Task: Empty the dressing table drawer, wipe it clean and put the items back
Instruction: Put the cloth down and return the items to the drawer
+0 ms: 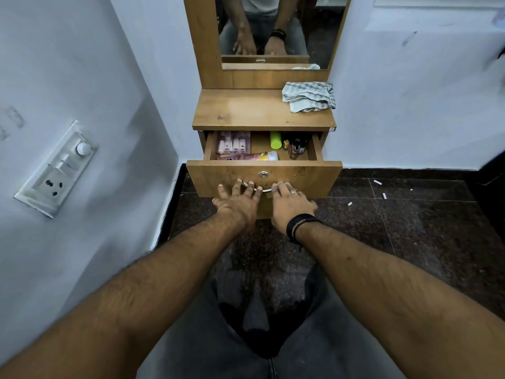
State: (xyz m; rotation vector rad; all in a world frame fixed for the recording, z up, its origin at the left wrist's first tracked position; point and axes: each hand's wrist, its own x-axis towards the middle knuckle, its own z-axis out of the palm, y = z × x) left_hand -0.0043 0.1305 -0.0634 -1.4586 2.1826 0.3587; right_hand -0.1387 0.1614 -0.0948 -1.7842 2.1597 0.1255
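Observation:
The wooden dressing table drawer (306, 177) stands partly pulled out. Inside lie a clear case of pink nail items (233, 143), a yellow-green tube (276, 140), several small dark bottles (296, 146) and pink and yellow packets (261, 156). My left hand (236, 199) rests with spread fingers on the drawer front and across the metal handle (258, 189). My right hand (289, 203), with a black wristband, has its fingers bent over the handle's right end. A striped cloth (308, 96) lies crumpled on the table top (246, 110).
A mirror (273, 26) above the table reflects my arms. White walls close in on both sides, with a switchboard (58, 166) on the left wall. The floor (410, 228) is dark stone with small white scraps (381, 189) to the right. My knees are below.

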